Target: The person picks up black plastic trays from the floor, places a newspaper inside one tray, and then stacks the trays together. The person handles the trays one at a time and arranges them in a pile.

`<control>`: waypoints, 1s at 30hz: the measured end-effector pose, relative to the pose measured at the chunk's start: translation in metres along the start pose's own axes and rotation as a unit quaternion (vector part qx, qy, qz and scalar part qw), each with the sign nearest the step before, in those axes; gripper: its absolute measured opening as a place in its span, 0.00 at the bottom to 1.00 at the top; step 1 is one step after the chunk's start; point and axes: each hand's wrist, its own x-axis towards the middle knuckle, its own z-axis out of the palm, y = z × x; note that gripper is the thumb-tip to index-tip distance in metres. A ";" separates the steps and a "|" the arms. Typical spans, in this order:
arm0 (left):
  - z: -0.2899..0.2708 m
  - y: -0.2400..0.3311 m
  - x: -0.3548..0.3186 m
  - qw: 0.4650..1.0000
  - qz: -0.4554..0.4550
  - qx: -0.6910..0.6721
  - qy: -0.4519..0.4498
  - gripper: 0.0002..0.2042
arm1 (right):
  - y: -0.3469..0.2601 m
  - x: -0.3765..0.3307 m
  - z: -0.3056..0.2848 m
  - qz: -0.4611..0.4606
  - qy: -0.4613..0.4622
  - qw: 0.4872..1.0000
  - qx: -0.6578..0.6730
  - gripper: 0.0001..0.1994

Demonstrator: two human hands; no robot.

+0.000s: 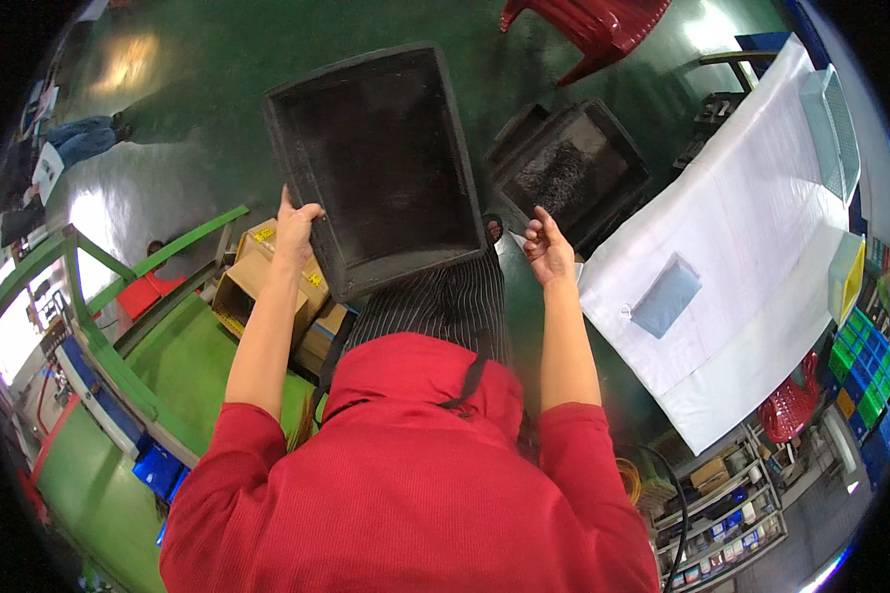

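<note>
So — tray in left hand.

This looks like a workshop or small factory hall, judging by the glossy green floor, the green frame, cardboard boxes, deep black tray, blue and green bins, loaded shelving rack and broad white-covered surface.
</note>
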 end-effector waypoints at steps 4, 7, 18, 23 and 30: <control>0.043 -0.020 0.022 0.994 0.014 0.071 -0.078 0.40 | -0.020 -0.025 -0.011 -0.060 0.010 0.998 0.026 0.15; 0.097 -0.049 0.043 0.987 0.035 0.113 -0.111 0.41 | -0.027 -0.048 -0.030 -0.084 0.022 0.996 -0.015 0.15; 0.315 -0.125 0.088 0.909 0.026 0.217 -0.355 0.40 | -0.021 -0.120 -0.087 -0.117 0.088 0.989 0.001 0.13; 0.355 -0.116 0.080 0.881 -0.019 0.227 -0.415 0.40 | -0.010 -0.123 -0.095 -0.087 0.099 0.991 -0.023 0.11; 0.368 -0.148 0.103 0.878 0.037 0.276 -0.388 0.36 | -0.007 -0.093 -0.073 -0.040 0.083 0.992 -0.091 0.12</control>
